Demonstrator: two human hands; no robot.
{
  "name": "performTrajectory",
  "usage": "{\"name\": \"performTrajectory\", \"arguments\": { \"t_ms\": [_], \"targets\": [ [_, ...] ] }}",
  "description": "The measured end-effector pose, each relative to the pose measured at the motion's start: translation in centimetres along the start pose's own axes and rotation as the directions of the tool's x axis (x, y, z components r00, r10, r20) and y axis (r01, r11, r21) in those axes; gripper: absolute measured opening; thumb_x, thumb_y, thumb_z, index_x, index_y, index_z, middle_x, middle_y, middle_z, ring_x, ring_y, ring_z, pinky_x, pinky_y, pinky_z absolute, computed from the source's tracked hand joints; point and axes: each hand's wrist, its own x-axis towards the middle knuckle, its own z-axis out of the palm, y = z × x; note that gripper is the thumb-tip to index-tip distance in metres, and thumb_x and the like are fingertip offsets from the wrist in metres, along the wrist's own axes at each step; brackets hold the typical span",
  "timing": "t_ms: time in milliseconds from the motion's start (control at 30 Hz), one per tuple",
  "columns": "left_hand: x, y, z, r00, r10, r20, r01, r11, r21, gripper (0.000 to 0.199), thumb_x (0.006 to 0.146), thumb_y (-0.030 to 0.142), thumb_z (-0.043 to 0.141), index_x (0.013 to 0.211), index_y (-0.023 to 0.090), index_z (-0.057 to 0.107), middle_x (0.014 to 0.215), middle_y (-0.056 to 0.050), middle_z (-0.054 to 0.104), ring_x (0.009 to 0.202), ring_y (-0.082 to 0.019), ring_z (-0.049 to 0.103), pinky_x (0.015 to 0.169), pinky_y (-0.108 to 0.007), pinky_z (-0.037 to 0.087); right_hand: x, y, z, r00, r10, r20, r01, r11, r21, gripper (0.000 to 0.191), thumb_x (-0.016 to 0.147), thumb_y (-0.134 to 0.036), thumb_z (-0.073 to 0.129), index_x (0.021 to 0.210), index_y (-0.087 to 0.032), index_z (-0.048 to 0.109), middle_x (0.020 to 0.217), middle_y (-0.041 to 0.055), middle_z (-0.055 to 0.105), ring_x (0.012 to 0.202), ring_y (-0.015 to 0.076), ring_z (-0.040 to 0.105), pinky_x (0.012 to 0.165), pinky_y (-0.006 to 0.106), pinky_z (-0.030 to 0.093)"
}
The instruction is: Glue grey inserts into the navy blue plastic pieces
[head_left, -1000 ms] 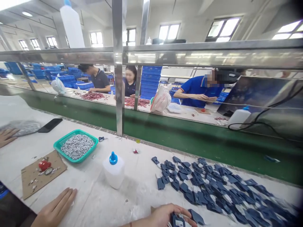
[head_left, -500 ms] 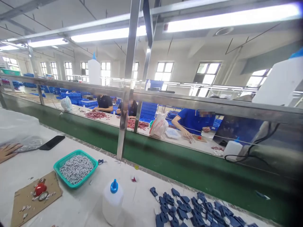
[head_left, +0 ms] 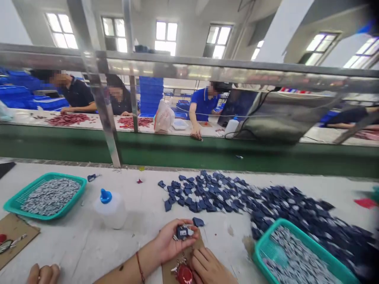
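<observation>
- White worktop (head_left: 142, 244) fills the lower half of the frame; a green strip (head_left: 177, 156) crosses behind it; metal rails frame the far bench, where three people sit and part of a fourth shows at the right edge.
- Two green baskets stand on the worktop: the left basket (head_left: 66, 207) is heaped with small grey-white bits; the right basket (head_left: 272, 251) holds similar bits, with bare mesh at its left end.
- One white bottle (head_left: 110, 211) with a blue cap stands left of centre; another (head_left: 231, 127) stands on the far bench.
- Dark blue pieces (head_left: 207, 193) spread from centre to the right edge, too many to count; one lies alone beside the left basket, one just beyond the left hand.
- Left hand (head_left: 177, 238), lower centre, lies palm up, fingers curled around a dark blue piece (head_left: 182, 232) with a white label; right hand (head_left: 211, 265) is bent beside a red round object (head_left: 184, 273) on cardboard; whether it pinches anything, I cannot tell.
- Someone else's hand (head_left: 44, 273) shows at lower left.
- Half a second ago, both working hands and the right basket were out of view; the view now sits further right and lower.
</observation>
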Motion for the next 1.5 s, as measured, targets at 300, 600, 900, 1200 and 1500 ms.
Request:
{"name": "performTrajectory", "arguments": {
  "t_ms": [300,600,900,1200,1500],
  "targets": [
    [-0.9,0.4,0.3,0.999,0.005,-0.045,-0.004,1.000,0.016,0.016,0.083,0.012,0.054,0.095,0.006,0.063,0.085,-0.013,0.074,0.074,-0.022,0.073,0.076,-0.028,0.057,0.6,-1.4,-2.0,0.994,0.036,0.104,-0.041,0.998,0.044,0.011,0.089,-0.011,0.044,0.093,-0.019,0.051,0.092,0.0065,0.062,0.084,0.0228,0.056,0.079,0.037,0.050],
    [-0.8,0.2,0.3,0.999,0.013,-0.042,-0.012,1.000,0.021,0.014,0.084,0.012,0.054,0.092,0.006,0.064,0.086,-0.014,0.074,0.076,-0.023,0.073,0.078,-0.029,0.056,0.3,-0.8,-3.1,0.985,0.130,0.115,-0.152,0.967,0.206,0.014,0.097,-0.019,0.037,0.101,-0.023,0.049,0.099,0.0050,0.060,0.092,0.0194,0.058,0.083,0.032,0.052],
    [-1.2,0.3,0.2,1.000,-0.002,-0.021,0.002,1.000,0.017,0.016,0.086,0.012,0.051,0.091,0.007,0.066,0.086,-0.013,0.074,0.079,-0.023,0.073,0.081,-0.030,0.057,-0.1,-2.2,-3.0,0.868,0.475,0.143,-0.494,0.799,0.342,0.015,0.096,-0.029,0.045,0.109,-0.024,0.048,0.113,0.0085,0.053,0.103,0.0248,0.052,0.088,0.045,0.048],
    [-1.2,0.3,0.1,0.998,-0.020,-0.059,0.021,1.000,0.023,0.016,0.087,0.012,0.051,0.093,0.008,0.065,0.087,-0.013,0.075,0.080,-0.024,0.074,0.081,-0.031,0.057,-3.8,-0.8,-4.7,0.841,0.536,0.074,-0.534,0.801,0.271,0.029,0.097,-0.027,0.042,0.125,-0.028,0.049,0.119,0.0080,0.057,0.112,0.0237,0.053,0.094,0.042,0.048],
    [-1.4,0.4,0.1,0.998,-0.031,-0.063,0.035,0.998,0.059,0.015,0.086,0.013,0.054,0.095,0.009,0.066,0.090,-0.013,0.074,0.082,-0.024,0.074,0.085,-0.033,0.055,-3.7,-0.6,-3.5,0.863,0.504,0.045,-0.485,0.798,0.358,0.019,0.097,-0.025,0.045,0.108,-0.026,0.061,0.103,0.0073,0.063,0.098,0.0222,0.059,0.085,0.038,0.051]
  ]
}}
